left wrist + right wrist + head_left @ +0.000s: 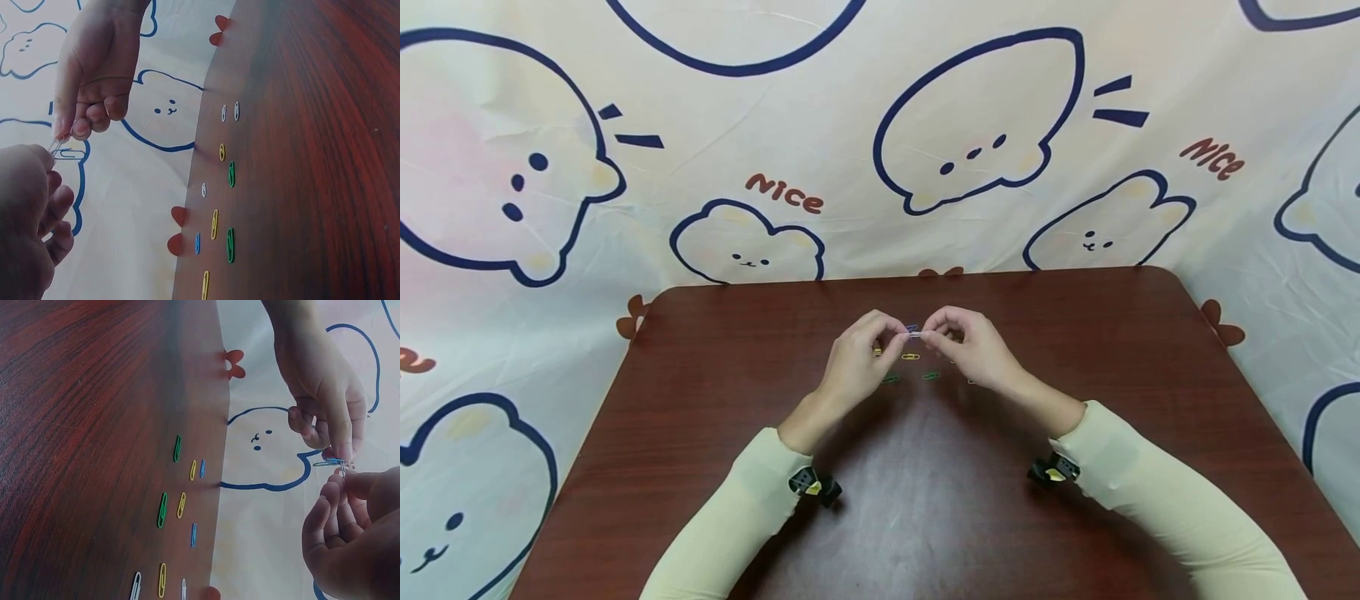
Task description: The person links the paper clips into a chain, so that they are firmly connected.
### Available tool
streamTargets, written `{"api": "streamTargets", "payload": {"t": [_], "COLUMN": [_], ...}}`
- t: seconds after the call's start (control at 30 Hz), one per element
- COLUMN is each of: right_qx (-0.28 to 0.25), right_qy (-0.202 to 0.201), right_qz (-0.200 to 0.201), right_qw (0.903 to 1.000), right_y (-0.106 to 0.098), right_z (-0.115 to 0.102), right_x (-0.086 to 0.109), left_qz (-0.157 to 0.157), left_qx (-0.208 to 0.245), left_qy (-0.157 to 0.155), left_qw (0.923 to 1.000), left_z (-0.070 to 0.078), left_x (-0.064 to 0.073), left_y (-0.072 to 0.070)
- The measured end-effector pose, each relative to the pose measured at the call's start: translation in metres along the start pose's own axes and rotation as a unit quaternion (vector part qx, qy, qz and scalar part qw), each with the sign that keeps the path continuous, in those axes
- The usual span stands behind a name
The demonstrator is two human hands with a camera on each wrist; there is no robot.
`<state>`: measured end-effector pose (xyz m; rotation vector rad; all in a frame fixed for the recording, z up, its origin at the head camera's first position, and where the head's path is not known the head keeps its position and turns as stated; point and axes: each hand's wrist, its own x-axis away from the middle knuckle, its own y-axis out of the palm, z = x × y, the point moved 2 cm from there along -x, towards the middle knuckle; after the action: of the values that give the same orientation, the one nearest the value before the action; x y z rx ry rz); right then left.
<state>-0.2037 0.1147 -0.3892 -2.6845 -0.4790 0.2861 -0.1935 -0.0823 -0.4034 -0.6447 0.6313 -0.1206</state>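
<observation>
Above the far part of the table, my left hand (857, 354) and right hand (973, 346) meet nearly fingertip to fingertip. Between them is a pale paper clip (914, 334), pinched at either end by thumb and finger. A blue paper clip (326, 463) sticks out sideways at the same spot in the right wrist view, touching or linked with the pale one; fingertips partly cover the join, so I cannot tell which. Below the hands lie loose paper clips: green (931, 376), yellow (911, 357), blue (197, 243) and white (237, 111).
The loose clips lie apart in rough rows near the far edge of the dark brown wooden table (895, 533). A pale curtain (850, 167) with printed cartoon animals hangs behind the table and at its sides. A small black device (816, 486) is worn at each wrist.
</observation>
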Motion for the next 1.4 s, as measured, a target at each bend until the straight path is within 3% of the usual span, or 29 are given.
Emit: {"api": "streamTargets", "payload": {"t": [0.27, 0.63, 1.13, 1.4], "right_qx": [-0.007, 0.014, 0.046, 0.095], "right_qy": [-0.003, 0.013, 0.031, 0.056], "right_qz": [0.002, 0.017, 0.035, 0.048], "right_qw": [1.0000, 0.9997, 0.9978, 0.9927], "right_y": [-0.005, -0.021, -0.054, -0.072], "right_z": [0.005, 0.020, 0.068, 0.090], "right_x": [-0.001, 0.000, 0.009, 0.015], "left_qz": [0.019, 0.020, 0.039, 0.044], "left_qx": [0.001, 0.018, 0.024, 0.031], "left_qy": [-0.001, -0.012, -0.020, -0.026], "left_qw": [0.9998, 0.9996, 0.9987, 0.9982], "left_z": [-0.002, -0.006, -0.015, -0.019], "left_x": [0.000, 0.003, 0.009, 0.009], "left_y": [-0.004, -0.010, -0.022, -0.024]}}
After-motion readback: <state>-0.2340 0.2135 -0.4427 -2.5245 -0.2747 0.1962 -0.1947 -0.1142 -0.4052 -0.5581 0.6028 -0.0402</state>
